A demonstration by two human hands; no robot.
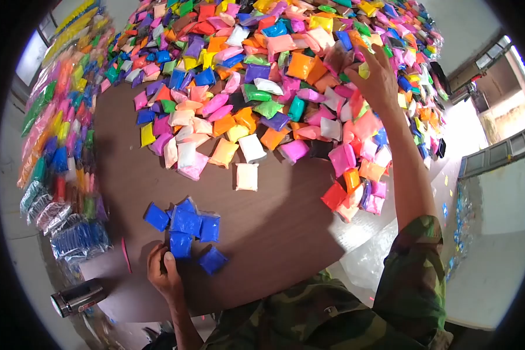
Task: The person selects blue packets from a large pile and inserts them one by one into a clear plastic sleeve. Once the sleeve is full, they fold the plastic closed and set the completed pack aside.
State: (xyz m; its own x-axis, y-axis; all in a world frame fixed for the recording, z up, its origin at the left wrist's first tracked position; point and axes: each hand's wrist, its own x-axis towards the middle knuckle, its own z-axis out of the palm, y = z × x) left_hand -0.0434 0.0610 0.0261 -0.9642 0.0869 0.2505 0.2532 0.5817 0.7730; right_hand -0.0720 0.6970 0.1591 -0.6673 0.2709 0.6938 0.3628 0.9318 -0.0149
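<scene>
My right hand point(379, 79) reaches into the far right of a big heap of small, soft-looking packets in many colours point(268, 87). Its thumb and fingers are spread apart over the heap, and a small yellow packet point(363, 70) shows in the gap between them. Near the front edge of the brown table point(286, 216), my left hand point(164, 271) rests with loosely curled fingers and the thumb raised. Just beyond it lies a cluster of blue packets point(185, 222), its fingertips close to the lowest ones. A single blue packet point(213, 260) lies to the right of that hand.
Clear plastic bags of sorted packets point(64, 146) are stacked along the left side. A dark metallic flask point(77, 297) lies at the front left, near a thin red strip point(126, 255). A pale peach packet point(247, 177) sits at the heap's near edge.
</scene>
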